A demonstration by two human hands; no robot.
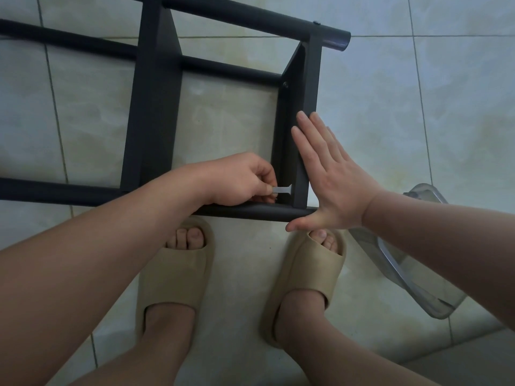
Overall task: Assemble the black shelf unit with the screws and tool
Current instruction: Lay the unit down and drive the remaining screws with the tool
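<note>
The black metal shelf unit of round tubes and flat panels (pixel 150 107) lies on its side on the pale tiled floor (pixel 418 107), just beyond the person's feet in beige foam slippers (pixel 175 274). The left hand (pixel 237 181) pinches a small flat silver tool (pixel 282 190), its tip against the inner face of the unit's right panel, near the nearest tube. The right hand (pixel 331 176) is open, with straight fingers pressed flat on that panel's outer face. A clear plastic container (pixel 412 280) lies on the floor to the right.
</note>
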